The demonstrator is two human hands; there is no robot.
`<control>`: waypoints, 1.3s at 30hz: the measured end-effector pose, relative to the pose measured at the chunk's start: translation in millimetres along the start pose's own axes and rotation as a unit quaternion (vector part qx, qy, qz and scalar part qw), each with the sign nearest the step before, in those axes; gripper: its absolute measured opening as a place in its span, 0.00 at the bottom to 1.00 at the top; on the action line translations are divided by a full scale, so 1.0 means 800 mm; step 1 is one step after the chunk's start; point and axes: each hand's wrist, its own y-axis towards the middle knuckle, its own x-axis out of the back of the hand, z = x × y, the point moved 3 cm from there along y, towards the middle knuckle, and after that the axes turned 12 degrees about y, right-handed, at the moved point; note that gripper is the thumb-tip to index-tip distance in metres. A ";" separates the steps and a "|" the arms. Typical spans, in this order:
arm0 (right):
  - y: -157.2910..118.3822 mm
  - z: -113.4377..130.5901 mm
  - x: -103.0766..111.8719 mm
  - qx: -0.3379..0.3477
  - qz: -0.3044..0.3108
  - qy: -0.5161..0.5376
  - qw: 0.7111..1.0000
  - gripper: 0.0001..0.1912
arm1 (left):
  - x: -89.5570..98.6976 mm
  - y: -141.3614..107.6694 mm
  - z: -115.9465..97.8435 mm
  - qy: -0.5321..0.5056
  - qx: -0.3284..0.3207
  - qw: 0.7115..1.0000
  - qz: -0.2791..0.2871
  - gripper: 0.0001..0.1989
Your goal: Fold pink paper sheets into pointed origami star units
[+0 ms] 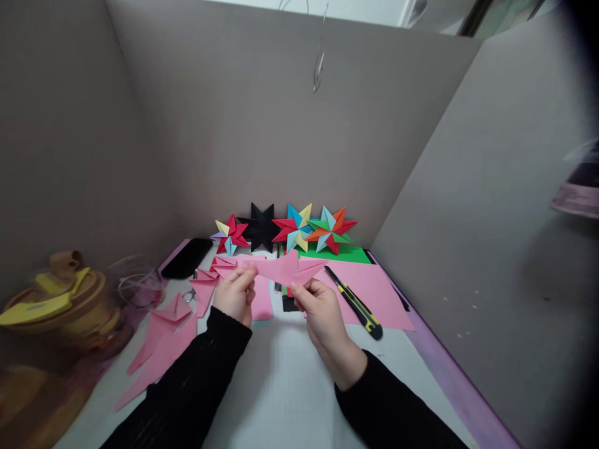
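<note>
With our left hand [235, 294] we pinch the left end of the folded pink paper [284, 268]; our right hand [322, 309] pinches its near edge. It is above the table [285, 386], left of the cutter [354, 302]. Any shift seems to need light fingers.

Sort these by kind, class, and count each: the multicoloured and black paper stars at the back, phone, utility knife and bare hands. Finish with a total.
Multicoloured stars: 3
Black star: 1
Phone: 1
Utility knife: 1
Hands: 2
Total: 8
</note>
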 end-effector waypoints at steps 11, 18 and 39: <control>0.010 0.019 0.001 -0.049 0.139 -0.125 0.981 0.13 | 0.003 0.004 -0.034 0.334 -0.198 0.902 0.189 0.08; 0.015 0.025 0.007 0.007 0.108 -0.090 0.990 0.12 | -0.007 -0.003 -0.008 0.374 -0.123 0.884 0.254 0.09; 0.009 0.014 0.004 -0.030 0.169 -0.188 0.967 0.13 | -0.002 0.005 -0.019 0.445 -0.216 0.838 0.231 0.11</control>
